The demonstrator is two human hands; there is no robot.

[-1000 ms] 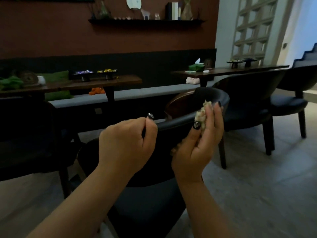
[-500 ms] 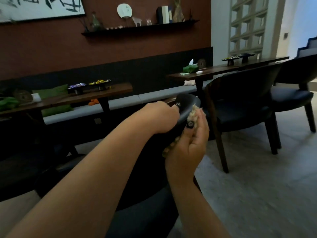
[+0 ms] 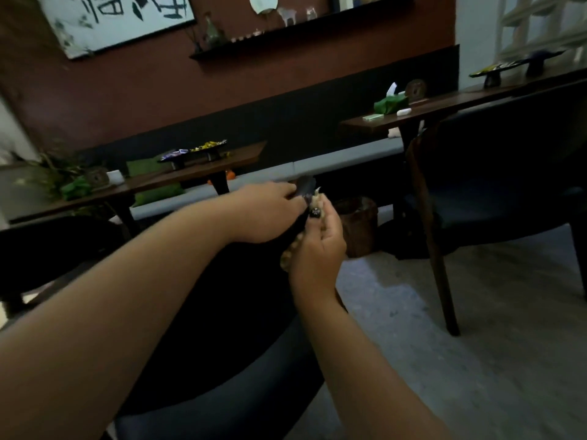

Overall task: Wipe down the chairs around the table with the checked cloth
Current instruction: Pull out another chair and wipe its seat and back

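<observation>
Near chair [image 3: 222, 312] before the table [image 3: 197, 173]; second chair [image 3: 495, 192] right; bench [image 3: 343, 160] behind.

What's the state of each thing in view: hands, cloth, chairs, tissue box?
left hand: grips the top edge of the chair back
right hand: holds the bunched cloth against the chair back
checked cloth: crumpled, mostly hidden in the right hand
near chair: upright, being wiped
far chair: upright, unoccupied
tissue box: a tissue sticks out

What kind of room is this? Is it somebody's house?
Probably a tea house or café rather than a home: several low wooden tables stand along one long cushioned bench, each with a snack tray, and matching dark chairs face them.
</observation>
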